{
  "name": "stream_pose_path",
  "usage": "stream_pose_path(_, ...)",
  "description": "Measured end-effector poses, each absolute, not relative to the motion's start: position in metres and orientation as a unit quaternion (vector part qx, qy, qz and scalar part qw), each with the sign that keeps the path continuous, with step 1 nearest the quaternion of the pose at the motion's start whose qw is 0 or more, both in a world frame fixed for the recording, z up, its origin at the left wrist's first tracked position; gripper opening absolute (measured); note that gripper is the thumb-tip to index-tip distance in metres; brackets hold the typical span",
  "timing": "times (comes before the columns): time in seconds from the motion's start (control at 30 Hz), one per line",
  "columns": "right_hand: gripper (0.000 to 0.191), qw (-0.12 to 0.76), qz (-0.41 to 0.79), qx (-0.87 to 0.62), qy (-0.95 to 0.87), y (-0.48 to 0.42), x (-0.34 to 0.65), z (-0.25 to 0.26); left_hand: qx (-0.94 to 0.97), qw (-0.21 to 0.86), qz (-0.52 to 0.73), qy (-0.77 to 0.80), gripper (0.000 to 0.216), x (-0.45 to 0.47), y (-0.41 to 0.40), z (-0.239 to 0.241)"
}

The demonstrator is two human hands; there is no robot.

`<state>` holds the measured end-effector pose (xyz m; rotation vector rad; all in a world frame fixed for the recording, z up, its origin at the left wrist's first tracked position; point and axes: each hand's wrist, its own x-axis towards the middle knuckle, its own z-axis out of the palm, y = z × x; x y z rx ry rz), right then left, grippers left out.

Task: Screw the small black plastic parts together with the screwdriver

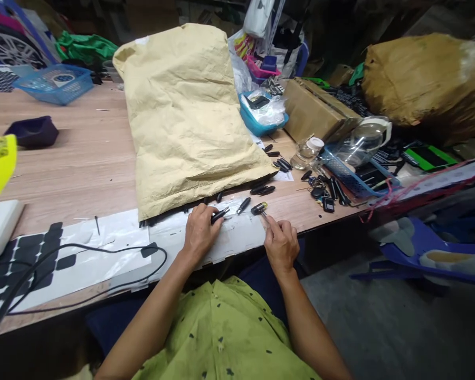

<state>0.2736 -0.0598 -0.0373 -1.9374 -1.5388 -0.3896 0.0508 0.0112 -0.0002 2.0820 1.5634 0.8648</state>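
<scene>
My left hand (201, 232) rests at the table's front edge, its fingers closed around a short black pen-like piece (220, 214) with a metal tip. My right hand (281, 244) grips the handle of a small hammer (259, 208); its black and yellow head lies just above the tabletop, to the right of the left hand. Between the two lies another black piece with a metal end (243, 205). Several more dark pieces (263, 189) are scattered behind the hammer. Under my left hand is a pale board (237, 240) along the edge.
A large cream paper sack (182, 116) stands right behind my hands. Black cable (114, 247) loops across white sheets at left. To the right are keys (328, 203), a blue basket (364, 182), a glass jar (306, 153) and a cardboard box (316, 108). A blue chair (431, 248) stands beyond the edge.
</scene>
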Motion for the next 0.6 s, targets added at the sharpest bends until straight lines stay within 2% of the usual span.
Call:
stream_pose_path(0.47, 0.033, 0.325, -0.087, -0.725, -0.600, -0.057, 0.284, -0.018, 0.725, 0.232, 0.334, 0.556, 0.027, 0.028, -0.010, -0.013)
stream_pose_path(0.6, 0.032, 0.336, -0.069, -0.713, -0.611, -0.064, 0.277, -0.016, 0.708, 0.232, 0.338, 0.575, 0.017, 0.028, -0.010, -0.014)
